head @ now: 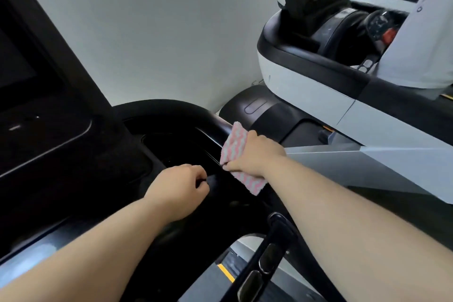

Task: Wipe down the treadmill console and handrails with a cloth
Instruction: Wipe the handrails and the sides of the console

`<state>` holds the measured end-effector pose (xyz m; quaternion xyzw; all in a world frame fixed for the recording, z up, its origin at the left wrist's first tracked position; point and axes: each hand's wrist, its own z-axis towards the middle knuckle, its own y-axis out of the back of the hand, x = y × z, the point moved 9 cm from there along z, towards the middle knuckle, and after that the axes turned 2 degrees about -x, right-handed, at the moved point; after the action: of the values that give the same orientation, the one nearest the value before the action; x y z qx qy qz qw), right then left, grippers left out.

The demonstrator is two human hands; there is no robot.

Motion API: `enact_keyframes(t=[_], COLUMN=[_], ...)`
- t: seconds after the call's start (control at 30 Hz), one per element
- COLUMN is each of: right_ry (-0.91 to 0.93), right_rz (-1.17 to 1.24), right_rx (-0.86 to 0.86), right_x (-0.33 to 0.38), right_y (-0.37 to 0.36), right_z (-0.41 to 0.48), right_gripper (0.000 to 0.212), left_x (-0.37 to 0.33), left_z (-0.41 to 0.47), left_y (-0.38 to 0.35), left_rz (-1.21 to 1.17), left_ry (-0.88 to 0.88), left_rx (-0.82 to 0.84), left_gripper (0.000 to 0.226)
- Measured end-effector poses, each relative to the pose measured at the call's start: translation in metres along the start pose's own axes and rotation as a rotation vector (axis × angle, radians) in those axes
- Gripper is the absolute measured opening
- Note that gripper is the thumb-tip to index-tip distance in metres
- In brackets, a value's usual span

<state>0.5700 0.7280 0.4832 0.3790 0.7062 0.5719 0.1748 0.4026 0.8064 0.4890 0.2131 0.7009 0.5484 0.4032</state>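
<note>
On black handrail (196,115), R hand (255,152) fingers round pink-white cloth (236,138); L hand (179,184) fingers curled, hold unclear.

The cloth (235,141) is soft, nubby fabric with a fuzzy pile at its edges. The handrail (193,113) under it is black, smooth and glossy. The console screen (14,66) looks dark and glassy, and the console panel (61,154) below it looks like smooth black plastic with a dull sheen. The neighbouring treadmill's shell (306,86) is smooth pale plastic, satin rather than shiny. The grip plates (268,258) on the lower bar gleam like metal.
</note>
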Motion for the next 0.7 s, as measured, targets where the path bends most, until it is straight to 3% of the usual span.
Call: enact_keyframes(t=[0.2,0.3,0.43,0.53,0.7], right_ry=[-0.054,-0.148,-0.231,-0.201,-0.072], right_rz=[0.067,0.058,-0.071,-0.116,0.070], right_rx=[0.052,0.073,-0.032,-0.077,0.116], right_x=[-0.031,-0.077,-0.117,-0.115,-0.091], right_y=[-0.004,-0.009,-0.010,-0.006,-0.010], right_z=[-0.025,-0.060,-0.106,-0.114,-0.075], right_gripper=[0.093,0.101,0.100,0.101,0.096], left_x=[0.007,0.006,0.002,-0.006,-0.005], left_z=[-0.006,-0.010,-0.012,-0.015,-0.019], left_y=[0.000,0.001,0.006,0.008,0.020], left_rz=[-0.062,-0.145,-0.110,-0.084,-0.220], left_ry=[0.053,0.105,0.077,0.030,0.083], left_rx=[-0.011,0.048,0.020,-0.018,-0.143], left_gripper=[0.023,0.021,0.018,0.018,0.012])
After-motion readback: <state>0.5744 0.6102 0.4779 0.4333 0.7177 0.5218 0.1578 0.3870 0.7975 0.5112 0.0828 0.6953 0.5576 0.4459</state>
